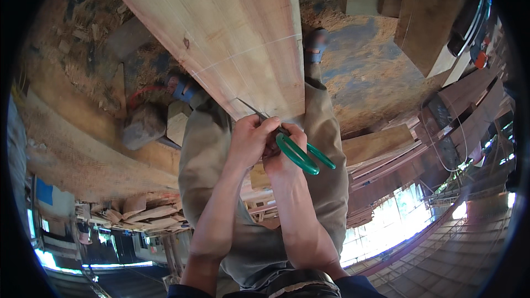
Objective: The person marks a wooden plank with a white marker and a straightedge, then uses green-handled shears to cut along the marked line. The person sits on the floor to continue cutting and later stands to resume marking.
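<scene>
A pair of scissors with green looped handles and dark, slim blades lies across my two hands. Its blades point up and left over the near end of a wide pale board. Closed at the scissors' shank is my left hand, its thumb pressed along the metal near the pivot. My right hand is beside it, fingers curled at the shank, with the handle loops lying over and beside it. Whatever else is between the palms is hidden. The wooden board runs away from me between my knees, with pale lines drawn across it.
A wood block lies at left by my foot. Sawdust and chips cover the floor. To the right are a thick timber and stacked planks. An orange-tipped tool rests at far right.
</scene>
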A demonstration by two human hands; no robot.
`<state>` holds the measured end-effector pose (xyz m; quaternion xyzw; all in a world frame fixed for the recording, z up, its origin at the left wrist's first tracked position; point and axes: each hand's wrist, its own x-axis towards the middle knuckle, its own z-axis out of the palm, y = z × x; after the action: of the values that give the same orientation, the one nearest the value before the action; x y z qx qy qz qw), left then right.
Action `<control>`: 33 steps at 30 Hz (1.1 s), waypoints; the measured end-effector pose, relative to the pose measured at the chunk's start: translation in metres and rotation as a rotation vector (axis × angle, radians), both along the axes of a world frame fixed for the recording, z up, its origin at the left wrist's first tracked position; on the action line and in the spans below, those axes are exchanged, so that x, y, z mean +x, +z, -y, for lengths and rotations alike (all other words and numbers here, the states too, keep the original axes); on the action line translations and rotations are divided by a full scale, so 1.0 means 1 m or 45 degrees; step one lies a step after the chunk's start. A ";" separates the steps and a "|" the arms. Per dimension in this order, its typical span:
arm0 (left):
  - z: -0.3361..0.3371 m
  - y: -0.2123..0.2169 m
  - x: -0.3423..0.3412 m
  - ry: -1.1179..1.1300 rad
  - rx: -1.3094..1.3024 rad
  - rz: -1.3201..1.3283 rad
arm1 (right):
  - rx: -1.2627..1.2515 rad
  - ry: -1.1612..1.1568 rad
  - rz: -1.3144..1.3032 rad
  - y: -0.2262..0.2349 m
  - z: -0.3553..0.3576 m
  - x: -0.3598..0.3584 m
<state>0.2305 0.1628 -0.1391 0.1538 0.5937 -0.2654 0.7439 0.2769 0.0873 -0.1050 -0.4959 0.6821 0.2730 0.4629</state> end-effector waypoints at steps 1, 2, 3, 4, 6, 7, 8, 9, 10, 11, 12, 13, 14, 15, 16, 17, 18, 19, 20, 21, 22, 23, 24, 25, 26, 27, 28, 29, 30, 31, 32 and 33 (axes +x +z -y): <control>0.002 0.000 0.002 -0.006 0.036 0.015 | -0.036 0.004 -0.007 -0.001 -0.003 0.005; 0.004 0.000 0.005 -0.010 0.039 0.003 | -0.076 -0.019 0.000 -0.001 -0.008 0.009; 0.004 -0.001 0.006 -0.013 0.047 -0.017 | -0.116 0.054 0.044 -0.002 -0.012 0.013; 0.003 -0.002 0.007 0.090 0.014 -0.006 | -0.164 0.130 0.075 -0.002 -0.018 0.017; 0.001 -0.003 0.007 0.320 -0.043 0.010 | -0.207 0.255 0.120 -0.002 -0.029 0.026; 0.000 -0.001 0.006 0.375 -0.084 0.015 | -0.215 0.339 0.098 0.000 -0.033 0.030; -0.001 -0.001 0.005 0.446 -0.106 0.036 | -0.245 0.435 0.071 0.001 -0.037 0.034; -0.003 -0.003 0.006 0.515 -0.111 0.071 | -0.189 0.534 0.110 0.000 -0.042 0.038; -0.003 -0.002 0.006 0.568 -0.155 0.039 | -0.204 0.600 0.091 0.002 -0.045 0.041; -0.004 -0.003 0.005 0.587 -0.160 0.057 | -0.240 0.620 0.075 0.002 -0.048 0.042; -0.004 -0.003 0.005 0.605 -0.170 0.069 | -0.242 0.639 0.071 0.003 -0.051 0.042; -0.006 -0.004 0.003 0.584 -0.210 0.040 | -0.309 0.655 0.051 0.003 -0.054 0.042; -0.009 -0.005 0.000 0.664 -0.232 0.091 | -0.374 0.753 0.143 0.000 -0.060 0.037; -0.011 -0.007 -0.002 0.782 -0.249 0.125 | -0.324 0.926 0.232 -0.003 -0.065 0.033; -0.013 -0.008 -0.004 0.884 -0.294 0.121 | -0.326 1.087 0.283 -0.004 -0.070 0.030; -0.014 -0.008 -0.008 1.020 -0.327 0.137 | -0.305 1.252 0.306 -0.004 -0.073 0.026; -0.015 -0.011 -0.010 1.016 -0.323 0.144 | -0.294 1.296 0.365 -0.005 -0.077 0.025; -0.015 -0.012 -0.013 1.057 -0.374 0.144 | -0.323 1.333 0.362 -0.004 -0.079 0.023; -0.013 -0.013 -0.015 1.105 -0.413 0.150 | -0.323 1.368 0.365 -0.003 -0.081 0.023; -0.011 -0.015 -0.019 1.154 -0.459 0.154 | -0.328 1.405 0.365 -0.002 -0.083 0.022; -0.008 -0.016 -0.022 1.190 -0.484 0.092 | -0.357 1.513 0.414 -0.001 -0.084 0.021; -0.007 -0.018 -0.027 1.231 -0.520 0.193 | -0.363 1.658 0.457 0.001 -0.086 0.019; -0.007 -0.020 -0.032 1.270 -0.554 0.293 | -0.396 1.795 0.512 0.002 -0.087 0.016; -0.007 -0.022 -0.036 1.244 -0.568 0.301 | -0.407 1.941 0.556 0.002 -0.090 0.013; -0.006 -0.022 -0.038 1.326 -0.594 0.363 | -0.441 1.976 0.548 0.003 -0.091 0.012; -0.006 -0.021 -0.038 1.342 -0.606 0.329 | -0.456 2.017 0.527 0.004 -0.093 0.012; -0.006 -0.020 -0.038 1.324 -0.618 0.270 | -0.470 2.057 0.510 0.004 -0.094 0.012; -0.006 -0.019 -0.036 1.365 -0.600 0.268 | -0.485 2.097 0.533 0.004 -0.094 0.014; -0.005 -0.017 -0.034 1.372 -0.590 0.237 | -0.484 2.049 0.510 0.004 -0.095 0.014; -0.005 -0.016 -0.033 1.380 -0.582 0.232 | -0.472 2.079 0.529 0.004 -0.094 0.015; -0.004 -0.015 -0.032 1.397 -0.565 0.249 | -0.482 2.092 0.542 0.003 -0.094 0.015; -0.003 -0.015 -0.032 1.396 -0.565 0.222 | -0.501 2.104 0.532 0.003 -0.093 0.015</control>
<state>0.1985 0.1660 -0.1538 -0.3131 0.4537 0.0531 0.8327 0.2920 0.1802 -0.1023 -0.9424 0.0400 0.3020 0.1384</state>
